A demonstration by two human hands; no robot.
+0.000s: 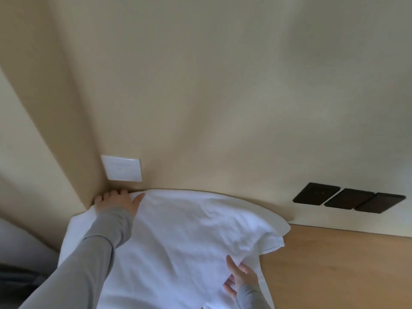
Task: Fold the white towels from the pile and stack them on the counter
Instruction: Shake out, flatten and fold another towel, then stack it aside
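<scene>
A large white towel lies spread over the wooden counter, its far edge against the wall. My left hand presses flat on the towel's far left corner, in the corner of the walls, fingers straight. My right hand lies on the towel near its right edge, fingers spread and pointing left. Both arms wear grey sleeves. The towel's right corner shows a doubled layer hanging over itself. The pile of other towels is out of view.
A white wall plate sits just above my left hand. Three dark switch or socket plates are set in the wall to the right. Bare wood shows right of the towel. A pale wall closes the left side.
</scene>
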